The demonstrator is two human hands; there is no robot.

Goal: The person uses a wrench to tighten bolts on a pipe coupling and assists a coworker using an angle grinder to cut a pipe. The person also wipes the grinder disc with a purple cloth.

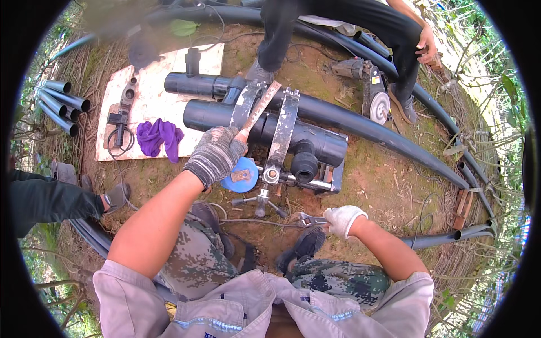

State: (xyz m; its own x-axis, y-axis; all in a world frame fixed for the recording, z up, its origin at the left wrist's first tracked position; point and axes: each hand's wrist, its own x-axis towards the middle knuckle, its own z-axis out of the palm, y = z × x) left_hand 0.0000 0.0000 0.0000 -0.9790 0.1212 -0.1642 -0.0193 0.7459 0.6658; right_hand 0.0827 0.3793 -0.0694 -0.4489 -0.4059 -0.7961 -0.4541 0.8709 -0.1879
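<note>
My left hand (pixel 214 153), in a grey striped knit glove, is closed on a long, flat, rusty-looking strip (pixel 264 108) that slants up across the metal clamps. Thick black pipe fittings (pixel 209 115) lie in the two arched clamps (pixel 283 128) of a low metal frame. A short branch outlet (pixel 305 162) on the fitting points toward me. My right hand (pixel 342 220), in a white glove, grips an adjustable wrench (pixel 309 219). The wrench's jaw end is near the frame's spoked handle (pixel 261 204), apart from it. A blue disc-shaped object (pixel 241 176) lies beside my left hand.
A board (pixel 107 147) at the left bears a purple cloth (pixel 159 139) and a corded tool (pixel 120 117). A power tool with a round disc (pixel 376 101) lies far right. Long black pipes (pixel 372 125) cross the ground. One person sits at the back (pixel 349 12); another's leg (pixel 62 196) shows left.
</note>
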